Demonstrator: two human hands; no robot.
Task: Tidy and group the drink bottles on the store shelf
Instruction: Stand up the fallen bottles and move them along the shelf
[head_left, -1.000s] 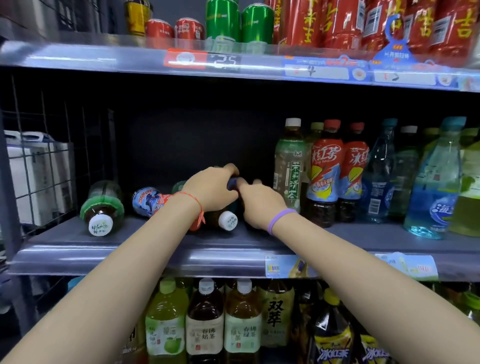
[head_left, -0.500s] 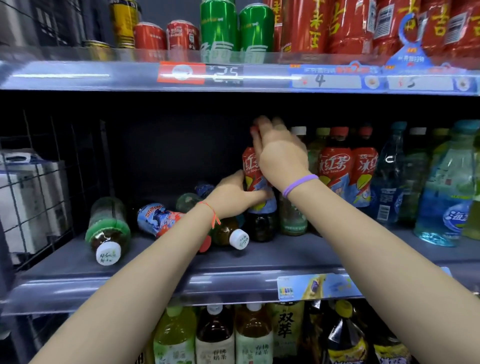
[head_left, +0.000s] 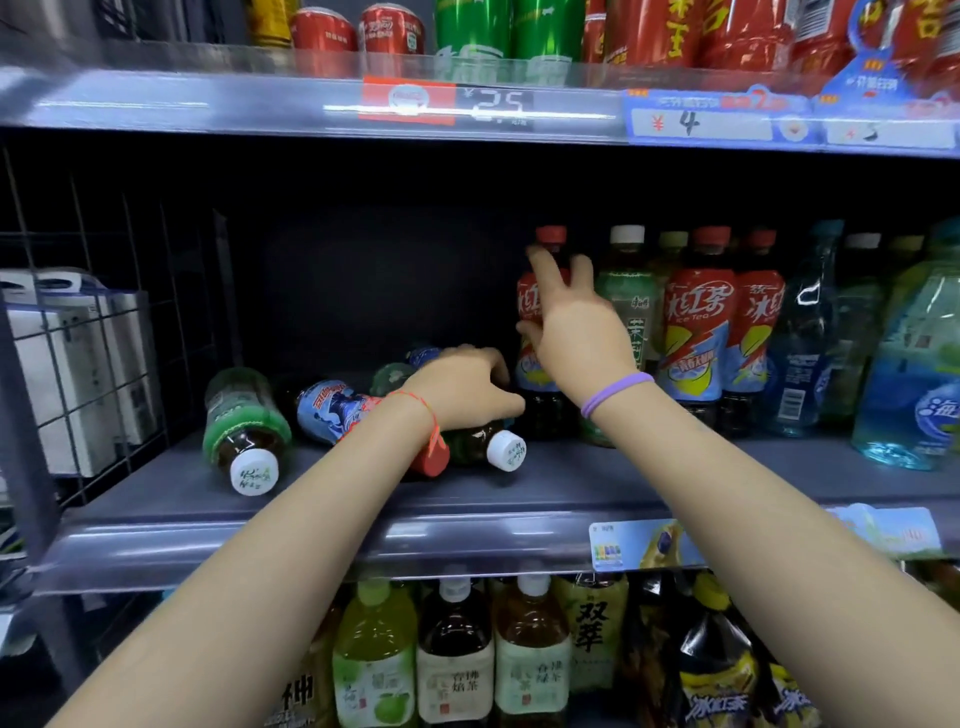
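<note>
A red-capped iced tea bottle stands upright on the middle shelf, at the left end of the standing row. My right hand is in front of it with fingers spread, thumb by the label. My left hand lies curled over a dark bottle with a white cap that rests on its side. Also lying on the shelf are a green-labelled bottle and a blue-and-red labelled bottle; two more lie half hidden behind my left hand.
Standing to the right are a green tea bottle, two red iced tea bottles and blue water bottles. Cans line the upper shelf. A wire grid closes the left side. Several bottles fill the shelf below.
The red iced tea bottle was lifted from the pile and stood upright beside the row. My right hand has loosened from its top; my left hand dropped onto the lying white-capped bottle.
</note>
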